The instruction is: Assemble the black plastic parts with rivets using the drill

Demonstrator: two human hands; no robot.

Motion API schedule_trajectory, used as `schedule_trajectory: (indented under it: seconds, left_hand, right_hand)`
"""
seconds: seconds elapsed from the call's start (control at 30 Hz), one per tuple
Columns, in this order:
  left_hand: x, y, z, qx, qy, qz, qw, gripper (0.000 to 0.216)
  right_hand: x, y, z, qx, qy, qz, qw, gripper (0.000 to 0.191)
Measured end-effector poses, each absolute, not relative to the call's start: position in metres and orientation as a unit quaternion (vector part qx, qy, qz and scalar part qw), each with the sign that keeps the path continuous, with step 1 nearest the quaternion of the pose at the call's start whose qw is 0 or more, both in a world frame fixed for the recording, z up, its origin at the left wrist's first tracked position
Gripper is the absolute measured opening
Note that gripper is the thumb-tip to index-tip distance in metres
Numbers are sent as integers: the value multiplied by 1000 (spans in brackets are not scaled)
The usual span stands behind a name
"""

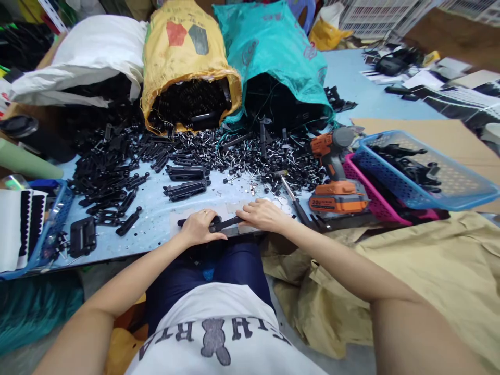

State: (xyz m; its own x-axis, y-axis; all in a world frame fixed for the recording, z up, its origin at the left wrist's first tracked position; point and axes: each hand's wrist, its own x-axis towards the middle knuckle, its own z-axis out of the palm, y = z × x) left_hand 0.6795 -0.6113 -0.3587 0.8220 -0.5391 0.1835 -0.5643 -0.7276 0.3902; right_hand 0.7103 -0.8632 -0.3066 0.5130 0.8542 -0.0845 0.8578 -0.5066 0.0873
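At the table's front edge, my left hand [201,227] is wrapped over a long black plastic part [227,224], whose dark end sticks out on the far left side of the hand. The fingers of my right hand [259,214] are closed at the part's other end, over a flat pale plate [234,230]. What lies under my right fingers is hidden. Just right of that hand is a hammer [292,198] with a dark handle. Two stacks of long black parts [186,188] lie beyond my left hand.
Small black pins [250,153] and black parts [105,172] cover the table's middle and left. White, yellow [183,47] and teal [273,57] sacks stand behind. An orange cordless drill [336,172] and a blue basket [429,172] over a pink one are at right.
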Motion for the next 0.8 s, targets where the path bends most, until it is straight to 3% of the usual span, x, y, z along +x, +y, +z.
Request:
schedule_trajectory:
  seconds: [0.2,0.33,0.5,0.63,0.8]
  left_hand:
    - [760,-657,-338,963,-234,24,135,41]
    - [804,-687,-329,971,-216,-11,105,29]
    - [766,-632,-324,965,-201,37,163,27]
    - [704,-557,-326,947,-169,73,263,25]
    - [670,-532,-329,968,-156,21,194,26]
  right_hand:
    - [754,-872,-336,926,378,-23,-10,37]
    - [804,-851,-337,956,294,7,14,28]
    - [815,-850,-343,957,290,-8,4,25]
    - [785,-859,-344,943,294,9,-156,23]
    - [746,-844,-322,890,332,-73,-305,17]
